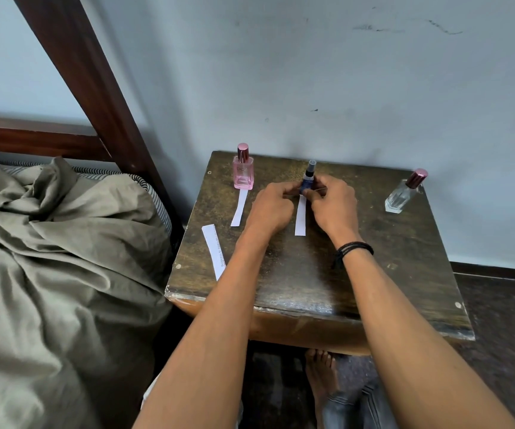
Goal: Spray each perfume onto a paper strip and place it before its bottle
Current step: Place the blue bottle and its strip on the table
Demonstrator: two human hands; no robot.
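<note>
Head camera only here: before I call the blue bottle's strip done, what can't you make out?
- Blue bottle, head view: the left hand and right hand cover its sides and base.
- Middle strip: its far end is under the fingers, so contact with the bottle is unclear.
- Loose strip: its near end runs behind the left forearm; its print is too small to read.
- Spray marks on any strip: too faint to tell.

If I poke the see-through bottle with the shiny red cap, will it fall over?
Probably, yes. The clear bottle looks tall and narrow with a small base, so a poke near its cap would likely tip it. It looks like glass, so it may be slippery and could chip. It also stands near the table's right edge, so it might fall off.
</note>
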